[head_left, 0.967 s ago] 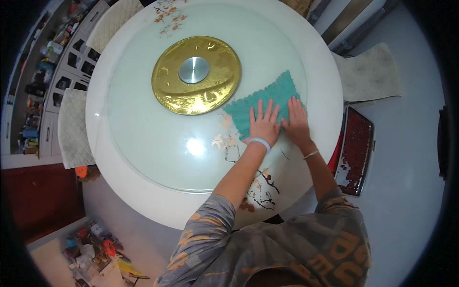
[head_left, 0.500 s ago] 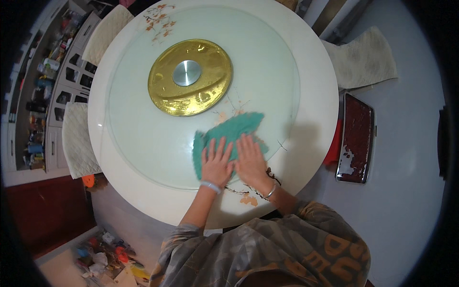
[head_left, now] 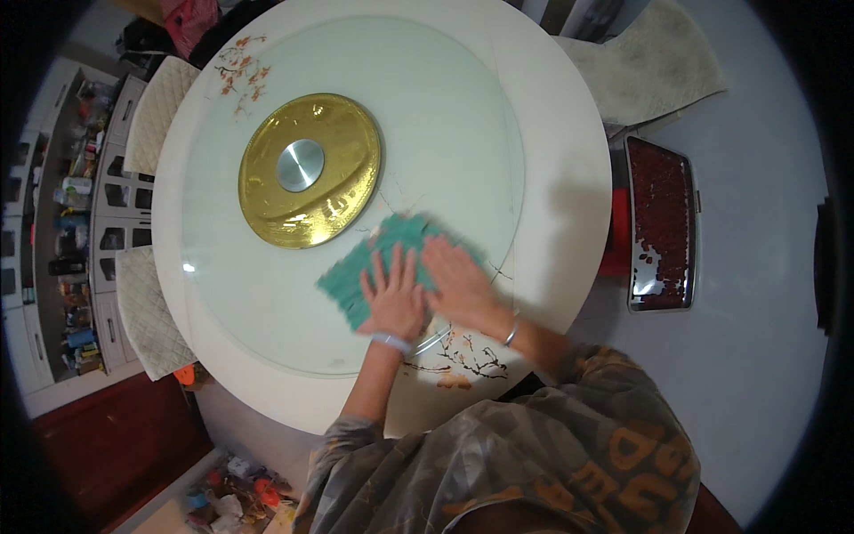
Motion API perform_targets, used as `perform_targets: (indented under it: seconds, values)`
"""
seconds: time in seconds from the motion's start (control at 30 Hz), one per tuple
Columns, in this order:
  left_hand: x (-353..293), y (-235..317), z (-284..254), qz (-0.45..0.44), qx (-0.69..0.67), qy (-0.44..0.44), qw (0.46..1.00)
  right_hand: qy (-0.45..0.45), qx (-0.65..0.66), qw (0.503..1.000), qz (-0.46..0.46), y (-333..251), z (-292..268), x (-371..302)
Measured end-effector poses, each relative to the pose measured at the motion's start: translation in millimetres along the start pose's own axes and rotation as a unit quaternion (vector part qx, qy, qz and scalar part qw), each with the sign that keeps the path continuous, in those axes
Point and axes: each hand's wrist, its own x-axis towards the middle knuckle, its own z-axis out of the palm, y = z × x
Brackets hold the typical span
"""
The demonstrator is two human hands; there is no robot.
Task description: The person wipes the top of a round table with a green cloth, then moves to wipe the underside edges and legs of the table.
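A green cloth (head_left: 342, 283) lies spread on the pale glass turntable (head_left: 267, 311), near its front edge. My left hand (head_left: 396, 303) rests flat on the cloth with its fingers spread. Beside it, my right hand (head_left: 458, 283) also presses on the cloth, fingers stretched out and somewhat blurred. The two hands nearly touch at the thumbs. Beyond the cloth, to the left, sits a shiny gold disc (head_left: 342, 142) with a silver hub (head_left: 301, 165) at its centre.
The turntable sits on a round white table (head_left: 569, 196) with branch patterns. Padded chairs stand left (head_left: 147, 303) and right (head_left: 654, 71). A dark red, metal-rimmed panel (head_left: 660, 205) is at the right. Cabinets (head_left: 120, 214) line the left, and floor clutter (head_left: 236, 498) lies lower left.
The whole view has shifted and turned a little. Both hands have slid the cloth slightly farther from me, nearer the gold disc, and its shape has changed. Both hands stay on it.
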Motion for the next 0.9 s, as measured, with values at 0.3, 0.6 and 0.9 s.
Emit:
perform_targets:
  seconds: [0.3,0.6,0.9]
  values:
    - [172.1,73.3,18.0,0.096,-0.051,0.101,0.989,0.184,-0.101,0.975,0.067,154.2,-36.2,67.1]
    - [28.0,6.2,8.3,0.062,-0.029,0.042,0.997,0.014,-0.088,0.993,0.079,22.7,5.0,8.7]
    - [-110.5,-77.7,7.9,-0.036,0.03,-0.022,0.999,-0.058,0.01,0.994,-0.097,-89.2,44.6,-24.8]
